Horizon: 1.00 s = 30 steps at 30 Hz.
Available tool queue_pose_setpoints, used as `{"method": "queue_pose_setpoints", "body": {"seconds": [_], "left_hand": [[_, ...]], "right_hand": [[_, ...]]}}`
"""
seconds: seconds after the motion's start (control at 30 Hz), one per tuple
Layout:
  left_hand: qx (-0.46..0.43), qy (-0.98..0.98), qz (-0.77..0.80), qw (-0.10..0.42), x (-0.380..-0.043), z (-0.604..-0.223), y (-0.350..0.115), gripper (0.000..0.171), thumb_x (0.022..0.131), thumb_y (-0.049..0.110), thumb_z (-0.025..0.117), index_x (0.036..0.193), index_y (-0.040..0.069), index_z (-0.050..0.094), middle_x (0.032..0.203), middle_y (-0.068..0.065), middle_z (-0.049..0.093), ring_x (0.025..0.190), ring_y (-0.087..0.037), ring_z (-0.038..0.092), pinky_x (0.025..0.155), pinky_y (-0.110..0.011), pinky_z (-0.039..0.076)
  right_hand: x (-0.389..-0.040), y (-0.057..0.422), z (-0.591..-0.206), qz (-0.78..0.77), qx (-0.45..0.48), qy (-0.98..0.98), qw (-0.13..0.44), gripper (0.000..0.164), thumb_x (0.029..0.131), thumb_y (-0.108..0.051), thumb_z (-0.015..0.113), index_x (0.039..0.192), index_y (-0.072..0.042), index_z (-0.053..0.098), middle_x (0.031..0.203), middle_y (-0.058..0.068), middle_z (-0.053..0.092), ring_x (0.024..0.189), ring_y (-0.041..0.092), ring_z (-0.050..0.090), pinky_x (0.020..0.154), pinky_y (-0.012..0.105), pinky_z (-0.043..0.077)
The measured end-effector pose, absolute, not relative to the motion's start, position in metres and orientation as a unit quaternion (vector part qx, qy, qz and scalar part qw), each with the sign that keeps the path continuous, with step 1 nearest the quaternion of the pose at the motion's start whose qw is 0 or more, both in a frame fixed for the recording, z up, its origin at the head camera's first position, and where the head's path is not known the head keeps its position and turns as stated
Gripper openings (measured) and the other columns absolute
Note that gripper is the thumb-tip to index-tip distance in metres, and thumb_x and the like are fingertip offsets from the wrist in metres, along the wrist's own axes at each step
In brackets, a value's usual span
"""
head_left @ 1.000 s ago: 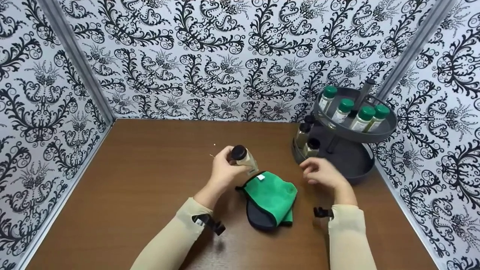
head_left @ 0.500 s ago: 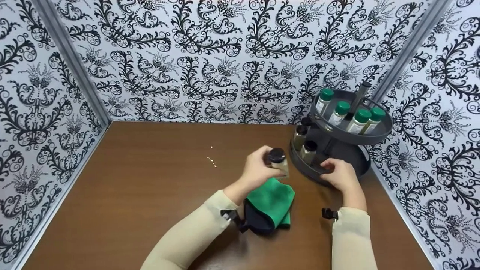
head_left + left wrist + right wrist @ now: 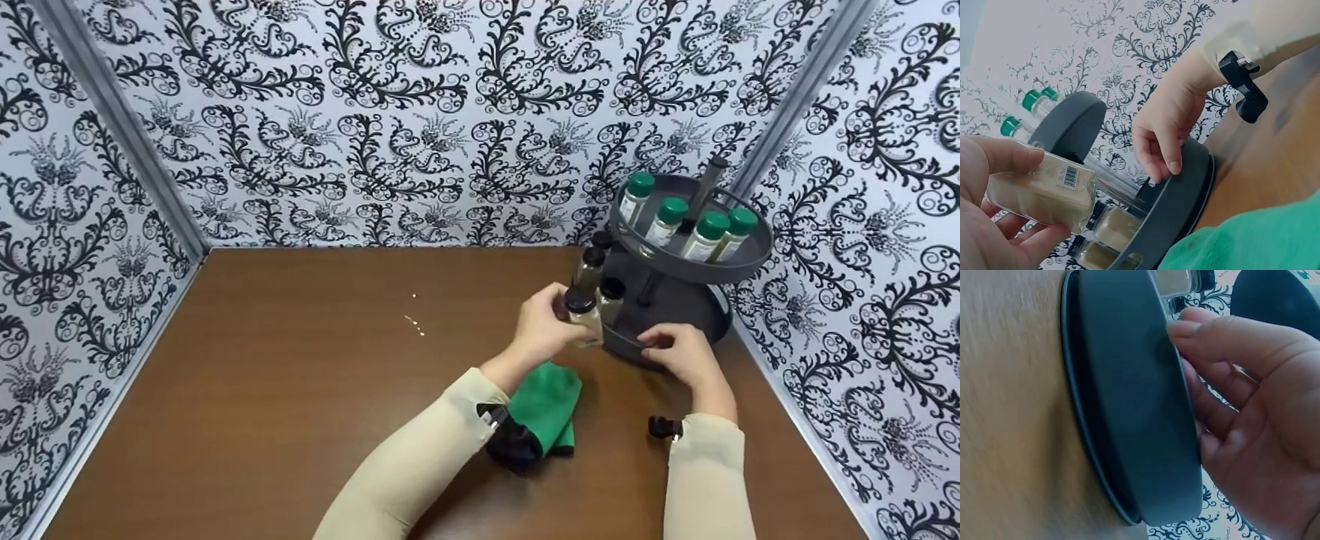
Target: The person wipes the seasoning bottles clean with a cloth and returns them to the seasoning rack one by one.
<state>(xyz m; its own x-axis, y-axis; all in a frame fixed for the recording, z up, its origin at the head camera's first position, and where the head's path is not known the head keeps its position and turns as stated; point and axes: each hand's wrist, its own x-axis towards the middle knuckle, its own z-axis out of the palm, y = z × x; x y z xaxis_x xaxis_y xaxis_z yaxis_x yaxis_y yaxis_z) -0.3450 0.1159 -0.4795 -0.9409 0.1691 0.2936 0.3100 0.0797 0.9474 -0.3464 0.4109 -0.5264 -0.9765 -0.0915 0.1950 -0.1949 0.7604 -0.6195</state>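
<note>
My left hand (image 3: 544, 324) grips a glass spice jar (image 3: 586, 319) with a black lid and pale powder inside. This jar is close to the front left of a dark grey two-tier turntable rack (image 3: 667, 357), overlapping its lower tier in the head view. A barcode shows on the jar's side in the left wrist view. My right hand (image 3: 679, 352) is at the lower tier's front rim (image 3: 1145, 394); its thumb lies at the rim edge and the fingers curl over to the inner side. Black-lidded jars (image 3: 591, 268) stand at the left of that tier.
Several green-capped jars (image 3: 666, 221) stand on the upper tier. A folded green cloth (image 3: 551, 397) with dark edging lies in front of the rack, partly behind my left forearm. Pale crumbs (image 3: 416, 324) dot the brown table (image 3: 300, 390). Patterned walls (image 3: 420, 135) enclose the back and sides.
My left hand has carried the spice jar rightward over the cloth to the rack. My right hand has moved slightly right, onto the lower tier's front rim.
</note>
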Motion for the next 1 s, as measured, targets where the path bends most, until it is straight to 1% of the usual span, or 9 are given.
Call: {"method": "queue_pose_setpoints", "body": {"seconds": [0.17,0.3,0.5,0.67,0.8,0.9,1.0], "left_hand": [[-0.147,-0.736,-0.659,0.044,-0.348,-0.477,0.13,0.041,0.065,0.006,0.097,0.095,0.012,0.069,0.085,0.005,0.071,0.076,-0.001,0.065,0.073,-0.019,0.057],[-0.135,-0.729,-0.67,0.043,-0.351,-0.472,0.144,0.041,0.066,0.006,0.097,0.095,0.012,0.068,0.085,0.006,0.069,0.076,-0.003,0.063,0.072,-0.02,0.055],[-0.127,-0.72,-0.68,0.054,-0.361,-0.473,0.164,0.04,0.067,0.0,0.092,0.096,0.012,0.068,0.083,0.007,0.066,0.075,-0.003,0.062,0.069,-0.02,0.054],[-0.103,-0.732,-0.67,0.071,-0.369,-0.481,0.18,0.039,0.066,0.002,0.09,0.096,0.013,0.069,0.083,0.008,0.067,0.074,-0.002,0.06,0.068,-0.019,0.052],[-0.081,-0.748,-0.653,0.085,-0.374,-0.491,0.196,0.038,0.064,0.006,0.09,0.096,0.015,0.07,0.08,0.01,0.067,0.072,-0.002,0.057,0.066,-0.02,0.05],[-0.071,-0.765,-0.631,0.107,-0.377,-0.501,0.208,0.04,0.065,0.01,0.091,0.099,0.015,0.071,0.079,0.01,0.066,0.072,-0.004,0.056,0.066,-0.02,0.048],[-0.074,-0.78,-0.606,0.136,-0.379,-0.511,0.217,0.043,0.066,0.014,0.094,0.104,0.013,0.072,0.083,0.007,0.069,0.076,-0.007,0.06,0.069,-0.021,0.049]], "right_hand": [[-0.35,0.411,-0.529,0.312,0.083,-0.942,0.094,0.015,0.082,-0.002,0.085,0.095,-0.01,0.084,0.093,0.009,0.081,0.079,0.004,0.065,0.073,0.018,0.051],[-0.351,0.409,-0.529,0.301,0.072,-0.945,0.103,0.013,0.081,-0.002,0.085,0.09,-0.011,0.084,0.088,0.007,0.08,0.077,0.007,0.063,0.072,0.02,0.05],[-0.351,0.406,-0.529,0.305,0.075,-0.944,0.1,0.012,0.082,-0.002,0.084,0.089,-0.011,0.083,0.087,0.007,0.08,0.079,0.012,0.064,0.075,0.024,0.051],[-0.35,0.405,-0.531,0.308,0.084,-0.943,0.091,0.011,0.084,-0.002,0.083,0.09,-0.01,0.082,0.087,0.006,0.079,0.079,0.013,0.064,0.075,0.026,0.052],[-0.348,0.406,-0.532,0.31,0.087,-0.942,0.095,0.01,0.083,-0.001,0.083,0.089,-0.009,0.082,0.086,0.007,0.079,0.078,0.008,0.064,0.074,0.025,0.052],[-0.349,0.407,-0.533,0.309,0.091,-0.941,0.104,0.01,0.083,-0.001,0.083,0.088,-0.009,0.082,0.086,0.007,0.079,0.077,0.005,0.064,0.074,0.024,0.052],[-0.35,0.407,-0.535,0.309,0.094,-0.94,0.108,0.01,0.083,-0.002,0.083,0.088,-0.01,0.082,0.086,0.006,0.08,0.077,0.005,0.064,0.074,0.024,0.053]]}}
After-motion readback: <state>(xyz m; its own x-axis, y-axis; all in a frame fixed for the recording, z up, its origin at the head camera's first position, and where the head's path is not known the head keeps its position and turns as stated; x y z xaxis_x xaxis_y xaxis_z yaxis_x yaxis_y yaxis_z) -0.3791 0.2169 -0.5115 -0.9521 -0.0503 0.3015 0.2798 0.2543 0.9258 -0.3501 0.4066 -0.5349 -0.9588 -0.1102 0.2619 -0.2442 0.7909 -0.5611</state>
